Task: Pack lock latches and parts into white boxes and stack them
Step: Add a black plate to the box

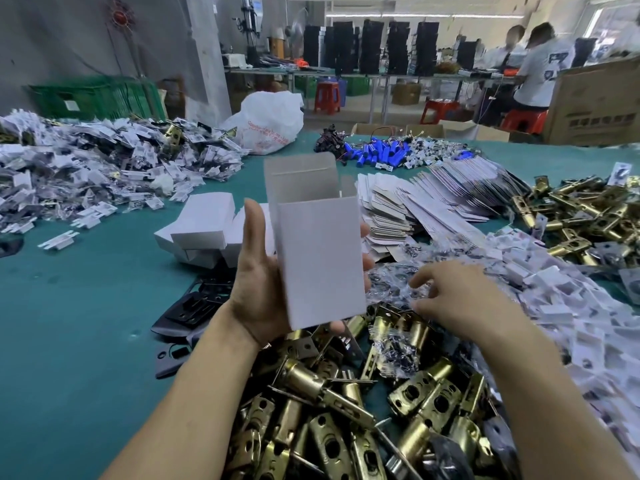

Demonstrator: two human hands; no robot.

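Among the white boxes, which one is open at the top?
The white box gripped by the left hand; its flap stands up. The piled boxes lie closed.

Lighting: bright, even, from ceiling tubes (415, 16) — shadows soft. Glints on brass latches (311, 379). Right hand (460, 296) motion-blurred; background people (540, 64) soft — frame edges bowed by wide-angle lens.

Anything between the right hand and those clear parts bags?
Nothing visible. The right hand is just above the clear bags, fingers spread, with no other item between. The left hand holds the open white box off to its left.
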